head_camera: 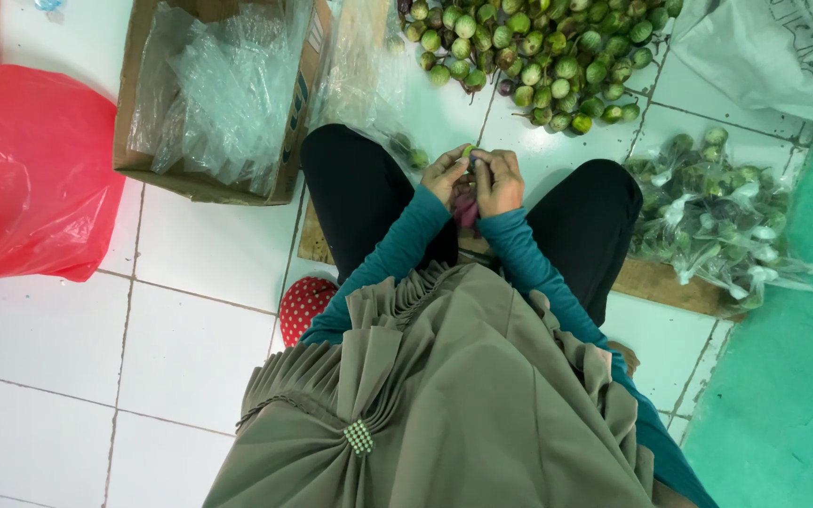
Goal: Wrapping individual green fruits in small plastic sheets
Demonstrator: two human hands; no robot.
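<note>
My left hand [446,173] and my right hand [499,181] are pressed together between my knees, both closed on a small clear plastic bag of round green and purple eggplants [468,205]. The fingers pinch the top of the bag, where one green fruit shows. Teal sleeves cover both arms. A heap of loose small green eggplants [543,52] lies on the white tiled floor just beyond my hands.
A cardboard box of clear plastic bags [223,89] stands at the upper left, a red plastic bag [30,174] further left. A pile of filled, tied bags [717,212] lies at the right beside a green floor area. A white sack [783,52] is upper right.
</note>
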